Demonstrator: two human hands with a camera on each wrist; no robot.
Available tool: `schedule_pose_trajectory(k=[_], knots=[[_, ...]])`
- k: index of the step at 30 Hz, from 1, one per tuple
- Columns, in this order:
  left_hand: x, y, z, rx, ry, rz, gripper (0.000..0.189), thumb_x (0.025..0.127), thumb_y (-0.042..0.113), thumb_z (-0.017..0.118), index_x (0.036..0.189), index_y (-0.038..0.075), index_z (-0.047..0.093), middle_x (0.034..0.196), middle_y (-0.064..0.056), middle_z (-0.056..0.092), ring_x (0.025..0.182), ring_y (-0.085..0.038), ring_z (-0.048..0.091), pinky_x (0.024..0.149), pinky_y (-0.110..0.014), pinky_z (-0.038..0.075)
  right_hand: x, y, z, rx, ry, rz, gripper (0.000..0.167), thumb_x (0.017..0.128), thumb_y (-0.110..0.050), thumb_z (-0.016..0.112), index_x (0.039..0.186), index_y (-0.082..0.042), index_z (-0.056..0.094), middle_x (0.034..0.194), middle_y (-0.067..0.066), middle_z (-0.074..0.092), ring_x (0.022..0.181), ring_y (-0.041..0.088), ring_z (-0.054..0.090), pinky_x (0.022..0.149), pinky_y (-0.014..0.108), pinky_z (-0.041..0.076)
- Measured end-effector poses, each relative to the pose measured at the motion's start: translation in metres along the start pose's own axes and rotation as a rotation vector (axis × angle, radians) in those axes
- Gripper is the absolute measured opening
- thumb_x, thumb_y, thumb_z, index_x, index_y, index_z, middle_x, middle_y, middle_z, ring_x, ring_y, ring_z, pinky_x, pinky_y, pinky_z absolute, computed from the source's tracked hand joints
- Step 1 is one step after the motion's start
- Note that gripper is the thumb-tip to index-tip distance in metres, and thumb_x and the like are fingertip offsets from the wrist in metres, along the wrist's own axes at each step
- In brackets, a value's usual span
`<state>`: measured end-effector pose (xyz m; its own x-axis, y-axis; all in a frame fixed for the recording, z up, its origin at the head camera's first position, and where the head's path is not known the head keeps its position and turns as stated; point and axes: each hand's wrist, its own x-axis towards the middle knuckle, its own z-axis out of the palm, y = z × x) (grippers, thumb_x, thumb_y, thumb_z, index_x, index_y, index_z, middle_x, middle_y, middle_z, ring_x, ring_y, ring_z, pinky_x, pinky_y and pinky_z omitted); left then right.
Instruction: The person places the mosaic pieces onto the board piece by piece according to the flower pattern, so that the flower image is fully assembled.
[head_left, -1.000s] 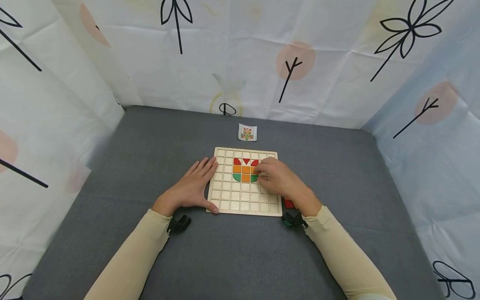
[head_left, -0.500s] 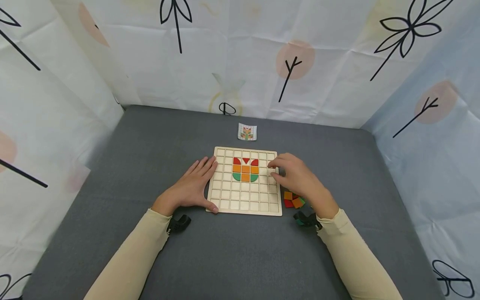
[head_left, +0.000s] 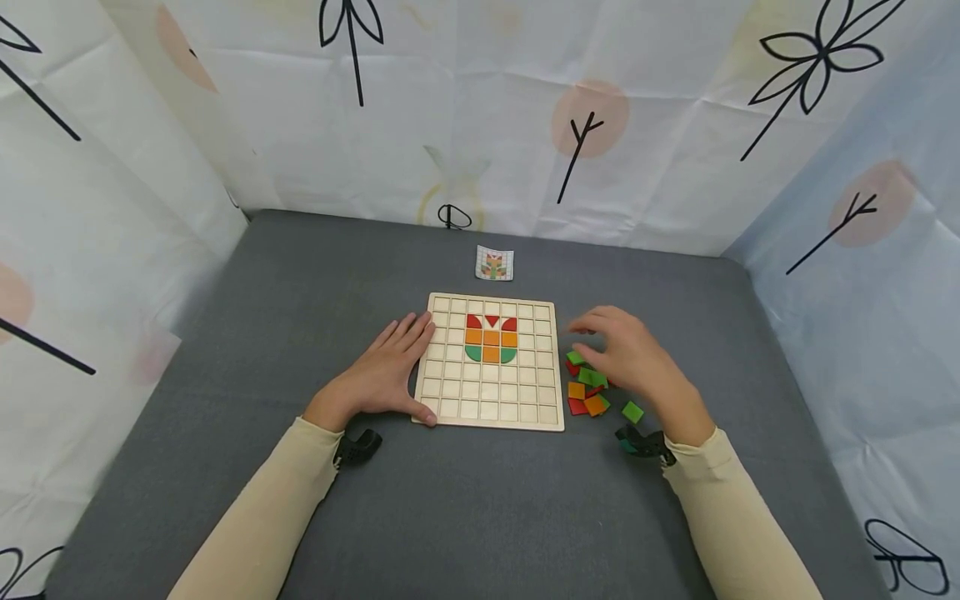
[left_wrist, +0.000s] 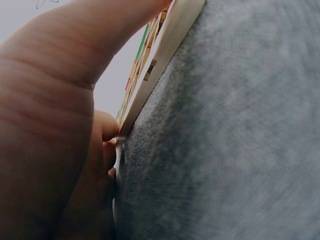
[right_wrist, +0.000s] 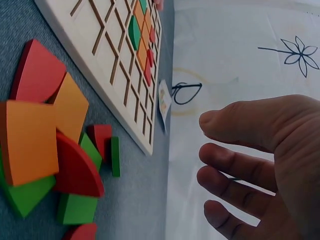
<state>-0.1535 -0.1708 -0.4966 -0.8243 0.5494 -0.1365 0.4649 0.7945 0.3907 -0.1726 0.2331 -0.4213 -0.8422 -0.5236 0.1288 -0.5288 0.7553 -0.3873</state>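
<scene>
A square wooden grid board (head_left: 487,408) lies on the grey table. Red, orange and green tiles (head_left: 491,339) fill several cells in its upper middle. My left hand (head_left: 386,371) rests along the board's left edge, fingers straight and spread, thumb at the lower left corner. To the right of the board, my right hand (head_left: 626,346) hovers over a loose pile of tiles, its thumb and fingers apart with nothing between them. In the right wrist view the pile shows an orange square (right_wrist: 30,142), a red quarter-round tile (right_wrist: 77,165) and green pieces (right_wrist: 77,207), partly overlapping.
A small printed card (head_left: 494,263) with a coloured grid pattern lies behind the board. One green tile (head_left: 632,412) sits apart from the pile, near the right wrist. Patterned white cloth (head_left: 495,125) hangs around the table's back and sides.
My right hand has drawn back from the tiles on the board to the right, over the pile, uncovering the tiles on the board and more of the loose ones. The left hand stays put.
</scene>
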Motion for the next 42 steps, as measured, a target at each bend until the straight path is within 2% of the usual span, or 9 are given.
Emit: schedule_pose_trajectory(k=[8, 13, 21, 29, 35, 42], knots=[[-0.002, 0.001, -0.001, -0.022, 0.01, 0.013, 0.155, 0.068, 0.079, 0.09, 0.173, 0.001, 0.006, 0.181, -0.014, -0.003, 0.166, -0.036, -0.005, 0.133, -0.051, -0.003, -0.009, 0.01, -0.008, 0.014, -0.012, 0.024, 0.026, 0.098, -0.005, 0.08, 0.124, -0.002, 0.078, 0.119, 0.014, 0.071, 0.11, 0.037, 0.065, 0.094, 0.057, 0.055], [-0.002, 0.001, 0.001, -0.021, -0.001, 0.014, 0.155, 0.069, 0.08, 0.089, 0.173, 0.001, 0.007, 0.181, -0.015, -0.002, 0.166, -0.037, -0.004, 0.133, -0.052, -0.002, -0.013, 0.014, -0.008, 0.01, -0.04, 0.044, 0.028, 0.099, -0.006, 0.08, 0.126, -0.001, 0.078, 0.121, 0.016, 0.071, 0.109, 0.038, 0.064, 0.094, 0.058, 0.054], [-0.003, 0.002, -0.001, -0.016, 0.011, 0.019, 0.154, 0.068, 0.079, 0.09, 0.173, -0.001, 0.008, 0.181, -0.017, 0.0, 0.166, -0.039, -0.002, 0.133, -0.053, -0.001, -0.015, 0.021, -0.001, 0.035, -0.061, 0.045, 0.029, 0.098, -0.005, 0.08, 0.127, -0.001, 0.077, 0.121, 0.014, 0.071, 0.109, 0.037, 0.065, 0.092, 0.058, 0.055], [-0.002, 0.001, 0.0, -0.022, 0.025, 0.028, 0.154, 0.069, 0.079, 0.09, 0.173, -0.002, 0.01, 0.18, -0.019, 0.002, 0.165, -0.041, 0.0, 0.133, -0.055, 0.001, -0.012, 0.034, 0.009, 0.056, -0.122, 0.084, 0.032, 0.1, -0.007, 0.079, 0.131, -0.001, 0.076, 0.126, 0.015, 0.07, 0.114, 0.037, 0.065, 0.097, 0.06, 0.054], [0.0, -0.001, 0.001, -0.016, 0.01, 0.02, 0.155, 0.068, 0.08, 0.089, 0.173, -0.001, 0.007, 0.181, -0.016, -0.001, 0.166, -0.039, -0.003, 0.133, -0.053, -0.001, -0.01, 0.039, 0.016, 0.07, -0.152, 0.09, 0.033, 0.1, -0.008, 0.079, 0.132, -0.002, 0.076, 0.129, 0.014, 0.07, 0.117, 0.037, 0.065, 0.1, 0.06, 0.053], [-0.001, 0.0, 0.0, -0.018, 0.01, 0.017, 0.156, 0.067, 0.081, 0.089, 0.173, 0.0, 0.007, 0.181, -0.015, -0.002, 0.166, -0.038, -0.003, 0.133, -0.052, -0.001, -0.005, 0.04, 0.022, 0.085, -0.179, 0.101, 0.032, 0.1, -0.009, 0.078, 0.132, -0.004, 0.077, 0.127, 0.012, 0.071, 0.108, 0.031, 0.066, 0.092, 0.056, 0.056]])
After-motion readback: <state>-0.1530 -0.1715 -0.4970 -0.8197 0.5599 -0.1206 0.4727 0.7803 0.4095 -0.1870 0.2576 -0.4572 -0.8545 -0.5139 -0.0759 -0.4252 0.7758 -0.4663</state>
